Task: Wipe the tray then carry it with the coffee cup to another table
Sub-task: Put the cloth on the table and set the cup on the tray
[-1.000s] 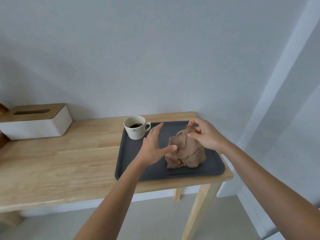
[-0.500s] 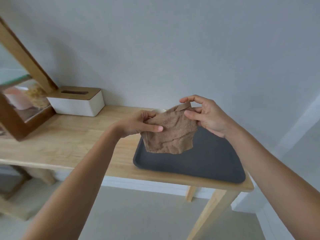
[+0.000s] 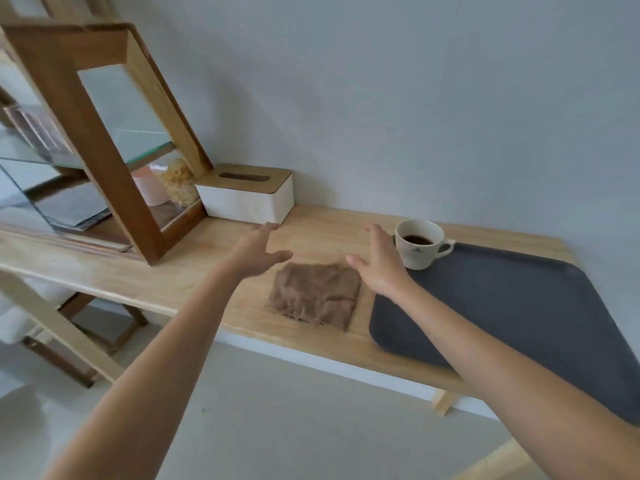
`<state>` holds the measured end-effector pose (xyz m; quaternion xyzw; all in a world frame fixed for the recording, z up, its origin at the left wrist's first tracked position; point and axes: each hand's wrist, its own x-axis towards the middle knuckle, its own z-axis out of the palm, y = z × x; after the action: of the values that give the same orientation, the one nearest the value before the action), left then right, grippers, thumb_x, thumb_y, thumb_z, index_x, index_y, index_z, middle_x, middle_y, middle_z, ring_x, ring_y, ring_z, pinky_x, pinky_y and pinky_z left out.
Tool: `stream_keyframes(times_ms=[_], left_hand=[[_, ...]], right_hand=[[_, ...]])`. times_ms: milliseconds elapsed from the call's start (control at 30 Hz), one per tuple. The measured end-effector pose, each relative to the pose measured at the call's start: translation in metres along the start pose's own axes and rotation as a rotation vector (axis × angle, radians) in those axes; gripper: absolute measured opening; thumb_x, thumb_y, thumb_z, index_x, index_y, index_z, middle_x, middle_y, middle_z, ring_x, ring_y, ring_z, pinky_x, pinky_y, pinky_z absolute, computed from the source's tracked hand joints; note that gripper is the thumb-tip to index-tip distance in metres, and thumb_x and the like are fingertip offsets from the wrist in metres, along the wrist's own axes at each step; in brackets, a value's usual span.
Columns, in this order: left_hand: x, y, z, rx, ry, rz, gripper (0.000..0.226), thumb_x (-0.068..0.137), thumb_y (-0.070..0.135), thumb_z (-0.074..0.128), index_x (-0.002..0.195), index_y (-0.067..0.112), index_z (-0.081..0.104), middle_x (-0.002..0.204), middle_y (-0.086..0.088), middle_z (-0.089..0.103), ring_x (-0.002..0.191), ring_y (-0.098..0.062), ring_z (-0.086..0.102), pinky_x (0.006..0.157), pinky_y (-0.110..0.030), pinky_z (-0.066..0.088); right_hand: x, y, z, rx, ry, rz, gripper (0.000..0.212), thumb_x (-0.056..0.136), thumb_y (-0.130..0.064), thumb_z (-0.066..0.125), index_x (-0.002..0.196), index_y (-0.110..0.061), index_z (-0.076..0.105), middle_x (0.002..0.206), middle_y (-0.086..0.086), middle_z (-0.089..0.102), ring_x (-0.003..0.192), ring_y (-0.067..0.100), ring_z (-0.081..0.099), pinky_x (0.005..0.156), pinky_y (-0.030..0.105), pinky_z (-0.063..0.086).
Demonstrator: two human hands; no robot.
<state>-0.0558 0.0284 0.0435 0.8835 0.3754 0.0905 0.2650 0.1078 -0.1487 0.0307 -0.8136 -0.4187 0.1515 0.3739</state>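
A dark grey tray (image 3: 512,306) lies on the right part of the wooden table (image 3: 207,271). A white coffee cup (image 3: 419,243) with dark coffee stands on the tray's far left corner. A brown cloth (image 3: 315,294) lies flat on the table just left of the tray. My left hand (image 3: 258,252) hovers open above the cloth's far left side. My right hand (image 3: 379,263) is open too, between the cloth and the cup, with nothing in it.
A white tissue box (image 3: 247,194) with a wooden lid stands at the wall behind the cloth. A wooden-framed glass cabinet (image 3: 104,140) holding jars fills the table's left side. The floor lies below the table's front edge.
Both hands held the cloth up over the tray half a second ago. Now the cloth lies flat on the table left of the tray and both hands have let go.
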Motion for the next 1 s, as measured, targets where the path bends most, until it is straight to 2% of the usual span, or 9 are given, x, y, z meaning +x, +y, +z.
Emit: stream_keyframes(times_ms=[133,233,467,600,700,767,833,900,1000], left_hand=[[-0.005,-0.029,0.026,0.113,-0.105,0.257,0.068,0.086,0.047,0.060,0.144,0.020,0.038,0.149,-0.002,0.039,0.138,-0.023,0.037,0.115,-0.047,0.026],[-0.013,-0.046,0.042,0.185,-0.270,0.239,0.077,0.080,0.058,0.058,0.147,0.036,0.025,0.153,0.009,0.033,0.145,-0.019,0.023,0.118,-0.057,0.009],[-0.017,-0.048,0.042,0.263,-0.360,0.192,0.095,0.079,0.055,0.064,0.151,0.040,0.004,0.161,0.019,0.000,0.150,-0.018,-0.007,0.117,-0.058,-0.010],[-0.011,-0.031,0.038,0.418,-0.366,0.233,0.099,0.079,0.056,0.063,0.152,0.031,0.002,0.162,0.009,-0.007,0.149,-0.021,-0.015,0.114,-0.058,-0.013],[0.004,0.000,0.034,0.251,-0.333,0.332,0.095,0.082,0.057,0.058,0.153,0.022,0.006,0.163,0.003,-0.002,0.150,-0.018,-0.004,0.120,-0.050,0.000],[0.020,0.031,0.042,0.039,-0.300,0.396,0.087,0.086,0.050,0.058,0.153,0.018,0.013,0.161,0.000,0.013,0.149,-0.018,0.013,0.120,-0.040,0.016],[0.039,0.062,0.061,-0.162,-0.295,0.420,0.080,0.088,0.043,0.060,0.152,0.017,0.019,0.159,0.000,0.024,0.145,-0.017,0.025,0.116,-0.035,0.027],[0.056,0.089,0.084,-0.340,-0.330,0.373,0.078,0.088,0.035,0.064,0.151,0.014,0.023,0.156,-0.003,0.030,0.142,-0.016,0.032,0.111,-0.033,0.035],[0.075,0.112,0.113,-0.453,-0.321,0.333,0.070,0.085,0.026,0.068,0.145,0.011,0.035,0.145,-0.007,0.047,0.131,-0.021,0.048,0.109,-0.040,0.040]], right_hand=[[-0.008,0.009,0.033,-0.322,-0.271,-0.185,0.065,0.091,-0.040,0.057,0.145,-0.013,0.034,0.158,0.009,0.022,0.147,0.028,0.018,0.119,0.045,0.018],[-0.010,0.015,0.045,-0.549,-0.471,-0.128,0.082,0.088,-0.057,0.049,0.152,-0.016,0.018,0.162,0.012,-0.001,0.149,0.030,-0.006,0.118,0.056,0.005],[-0.004,0.015,0.039,-0.625,-0.531,-0.107,0.093,0.082,-0.063,0.053,0.153,-0.022,0.010,0.163,0.008,-0.003,0.150,0.021,-0.008,0.114,0.065,-0.009],[-0.013,0.025,0.026,-0.326,-0.316,-0.140,0.085,0.077,-0.055,0.067,0.147,-0.023,0.033,0.157,0.002,0.029,0.147,0.018,0.019,0.119,0.057,0.003],[-0.018,0.041,-0.005,-0.074,0.251,-0.161,0.050,0.080,-0.033,0.072,0.126,-0.016,0.059,0.126,0.001,0.061,0.120,0.016,0.053,0.106,0.041,0.041],[-0.011,0.059,-0.031,-0.085,0.554,-0.101,0.046,0.078,-0.021,0.075,0.120,-0.014,0.060,0.119,0.004,0.058,0.114,0.021,0.051,0.099,0.041,0.044],[0.003,0.079,-0.056,-0.136,0.563,0.049,0.065,0.072,-0.024,0.079,0.130,-0.014,0.051,0.128,0.007,0.049,0.122,0.026,0.042,0.105,0.041,0.038],[0.016,0.096,-0.074,-0.123,0.390,0.191,0.088,0.068,-0.029,0.083,0.141,-0.014,0.038,0.142,0.008,0.040,0.133,0.027,0.033,0.110,0.039,0.030],[0.029,0.110,-0.085,-0.003,0.216,0.181,0.079,0.064,-0.027,0.086,0.134,-0.019,0.050,0.135,0.000,0.055,0.128,0.022,0.048,0.105,0.036,0.039]])
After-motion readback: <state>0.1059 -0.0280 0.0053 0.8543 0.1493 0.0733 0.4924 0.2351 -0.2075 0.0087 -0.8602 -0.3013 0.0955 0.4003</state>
